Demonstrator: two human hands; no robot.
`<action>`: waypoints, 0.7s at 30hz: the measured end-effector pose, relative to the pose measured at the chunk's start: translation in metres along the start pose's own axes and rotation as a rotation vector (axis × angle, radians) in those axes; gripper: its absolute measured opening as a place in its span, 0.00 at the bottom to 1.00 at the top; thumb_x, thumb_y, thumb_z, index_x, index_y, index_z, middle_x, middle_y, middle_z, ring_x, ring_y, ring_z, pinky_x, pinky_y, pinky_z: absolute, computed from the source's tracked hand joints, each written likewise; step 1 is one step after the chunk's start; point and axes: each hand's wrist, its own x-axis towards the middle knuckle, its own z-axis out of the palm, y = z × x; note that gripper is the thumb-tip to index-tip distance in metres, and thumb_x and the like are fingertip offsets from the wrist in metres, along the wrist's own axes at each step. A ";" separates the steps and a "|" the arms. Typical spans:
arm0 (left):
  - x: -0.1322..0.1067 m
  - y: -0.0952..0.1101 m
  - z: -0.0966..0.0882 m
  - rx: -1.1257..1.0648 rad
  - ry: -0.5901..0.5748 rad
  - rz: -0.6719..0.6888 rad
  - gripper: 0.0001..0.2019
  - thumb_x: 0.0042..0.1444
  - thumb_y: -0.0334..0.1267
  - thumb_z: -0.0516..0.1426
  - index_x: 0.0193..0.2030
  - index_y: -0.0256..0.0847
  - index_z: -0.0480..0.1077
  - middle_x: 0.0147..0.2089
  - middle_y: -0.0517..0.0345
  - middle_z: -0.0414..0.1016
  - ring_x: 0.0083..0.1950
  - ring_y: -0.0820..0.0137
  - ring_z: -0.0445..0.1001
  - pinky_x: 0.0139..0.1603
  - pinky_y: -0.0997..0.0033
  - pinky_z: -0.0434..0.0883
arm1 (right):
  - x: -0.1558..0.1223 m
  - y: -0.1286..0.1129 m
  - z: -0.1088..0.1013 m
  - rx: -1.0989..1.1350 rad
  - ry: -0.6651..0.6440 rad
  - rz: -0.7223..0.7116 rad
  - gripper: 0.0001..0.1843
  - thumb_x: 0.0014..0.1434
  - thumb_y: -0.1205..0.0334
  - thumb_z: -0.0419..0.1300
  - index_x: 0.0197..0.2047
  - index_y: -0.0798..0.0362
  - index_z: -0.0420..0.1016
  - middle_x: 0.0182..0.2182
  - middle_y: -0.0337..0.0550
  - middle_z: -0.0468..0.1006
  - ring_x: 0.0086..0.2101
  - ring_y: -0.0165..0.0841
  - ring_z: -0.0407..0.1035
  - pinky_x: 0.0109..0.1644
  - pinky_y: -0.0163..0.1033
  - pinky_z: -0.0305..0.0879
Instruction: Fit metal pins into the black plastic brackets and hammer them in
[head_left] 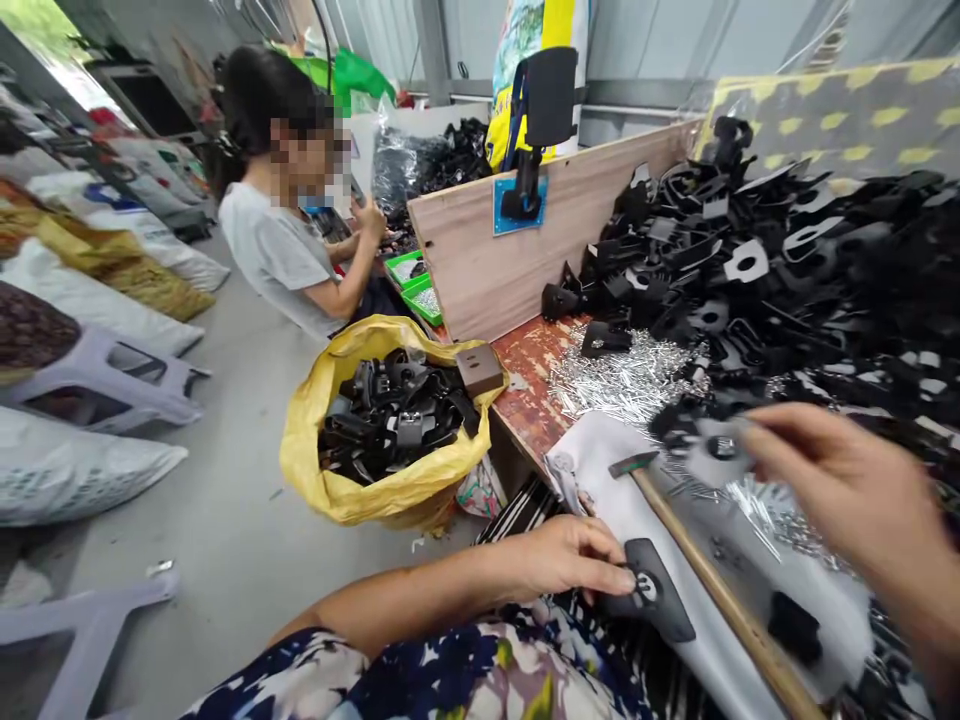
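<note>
My left hand [574, 560] pinches a flat black plastic part [664, 605] with a small round pale fitting on its face, held low over my lap. Over the pile of metal pins, my right hand [832, 480] grips a grey plate with a dark centre [716, 450]; it is blurred, and its kind is unclear. Between the two hands a hammer [701, 560] with a wooden handle lies on a pale cloth [600, 450]. A small black piece [795, 625] rests right of the handle.
A large heap of black plastic parts [750, 250] covers the bench at right, beside loose silver pins [622, 375]. A wooden board [465, 270] divides the bench. A yellow sack [315, 480] of black parts stands at left. Another person [277, 240] works beyond it.
</note>
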 end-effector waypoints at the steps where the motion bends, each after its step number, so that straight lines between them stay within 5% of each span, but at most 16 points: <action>1: -0.003 0.002 -0.001 0.003 -0.004 -0.008 0.26 0.39 0.61 0.72 0.28 0.38 0.78 0.38 0.58 0.66 0.32 0.73 0.65 0.31 0.71 0.64 | -0.001 -0.017 0.019 0.011 -0.090 0.003 0.08 0.56 0.43 0.66 0.33 0.33 0.82 0.28 0.49 0.80 0.25 0.42 0.73 0.28 0.53 0.69; 5: -0.023 0.007 -0.001 0.022 0.043 -0.051 0.23 0.44 0.58 0.70 0.26 0.38 0.76 0.37 0.58 0.66 0.33 0.71 0.65 0.33 0.71 0.64 | 0.011 -0.088 0.102 0.342 -0.306 -0.114 0.15 0.63 0.48 0.62 0.50 0.44 0.76 0.38 0.42 0.80 0.38 0.39 0.77 0.44 0.50 0.77; 7: -0.034 0.006 0.000 0.045 0.099 -0.045 0.21 0.48 0.57 0.69 0.26 0.38 0.76 0.39 0.56 0.69 0.37 0.69 0.66 0.35 0.71 0.64 | 0.027 -0.100 0.114 0.460 -0.400 -0.191 0.25 0.65 0.48 0.61 0.62 0.49 0.69 0.42 0.39 0.79 0.43 0.35 0.76 0.51 0.48 0.76; 9: -0.041 0.004 -0.002 -0.006 0.161 -0.077 0.19 0.53 0.56 0.66 0.34 0.40 0.80 0.43 0.54 0.72 0.42 0.64 0.68 0.41 0.70 0.65 | 0.040 -0.089 0.091 0.394 -0.424 -0.227 0.24 0.67 0.50 0.59 0.62 0.51 0.70 0.42 0.38 0.78 0.44 0.33 0.75 0.55 0.47 0.74; 11: -0.044 0.004 -0.005 -0.091 0.168 -0.188 0.20 0.52 0.57 0.66 0.41 0.42 0.81 0.42 0.54 0.74 0.44 0.61 0.71 0.44 0.68 0.67 | 0.035 -0.065 0.041 0.204 -0.374 -0.213 0.17 0.68 0.54 0.59 0.56 0.50 0.76 0.42 0.37 0.79 0.45 0.33 0.75 0.57 0.47 0.72; 16: -0.039 0.013 -0.004 -0.054 0.125 -0.269 0.20 0.50 0.56 0.69 0.40 0.41 0.82 0.47 0.52 0.76 0.47 0.59 0.72 0.48 0.66 0.69 | -0.062 0.007 -0.084 -0.421 -0.125 -0.066 0.13 0.65 0.67 0.59 0.47 0.48 0.83 0.42 0.41 0.84 0.43 0.36 0.77 0.52 0.49 0.75; 18: -0.033 0.018 -0.001 -0.035 0.100 -0.271 0.19 0.51 0.55 0.68 0.39 0.41 0.82 0.49 0.52 0.75 0.47 0.60 0.72 0.47 0.66 0.69 | -0.108 0.033 -0.104 -0.504 -0.235 -0.038 0.18 0.63 0.73 0.56 0.47 0.47 0.84 0.43 0.43 0.85 0.44 0.38 0.77 0.51 0.50 0.76; 21: -0.020 0.024 0.008 -0.010 0.053 -0.270 0.17 0.51 0.54 0.69 0.36 0.41 0.82 0.50 0.50 0.73 0.43 0.64 0.69 0.39 0.70 0.69 | -0.157 0.063 -0.102 -0.496 -0.391 -0.094 0.31 0.59 0.81 0.53 0.57 0.45 0.80 0.55 0.42 0.81 0.58 0.40 0.71 0.60 0.55 0.72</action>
